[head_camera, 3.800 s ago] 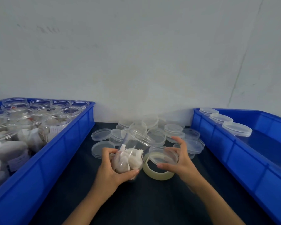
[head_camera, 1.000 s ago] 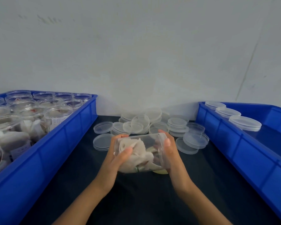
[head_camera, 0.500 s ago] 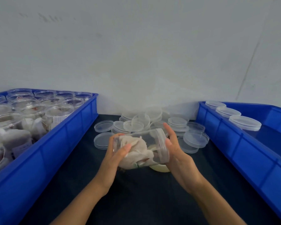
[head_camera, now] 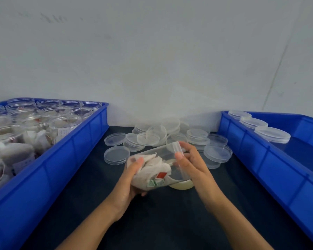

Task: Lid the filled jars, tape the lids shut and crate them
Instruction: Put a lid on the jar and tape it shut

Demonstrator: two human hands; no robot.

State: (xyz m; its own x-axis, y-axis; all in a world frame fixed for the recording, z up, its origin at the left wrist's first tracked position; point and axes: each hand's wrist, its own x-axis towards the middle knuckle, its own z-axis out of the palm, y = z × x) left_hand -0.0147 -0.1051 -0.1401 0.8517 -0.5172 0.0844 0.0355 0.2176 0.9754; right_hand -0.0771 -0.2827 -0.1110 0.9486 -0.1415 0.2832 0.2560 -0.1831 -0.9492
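In the lower centre of the frame the person holds a clear plastic jar [head_camera: 157, 166] on its side above the dark tabletop [head_camera: 170, 222], its lidded end pointing toward the upper right. Crumpled white sachets with small red and green labels fill the jar's left half. The left hand [head_camera: 129, 179] grasps the base end, thumb on top and fingers curled beneath. The right hand [head_camera: 192, 166] grips the clear lid [head_camera: 177, 150] at the jar's mouth, thumb and fingers curved round its rim. Just below the jar, partly hidden by it and the right wrist, a cream-coloured roll of tape [head_camera: 182, 184] lies on the tabletop. Behind the hands, at mid-frame, a loose heap of clear round lids [head_camera: 152, 138] spreads against the pale wall. A blue plastic crate [head_camera: 61, 159] at the left edge holds many open, filled jars standing upright. A second blue crate [head_camera: 260, 156] at the right edge holds three lidded jars [head_camera: 260, 126] in a row along its far side.
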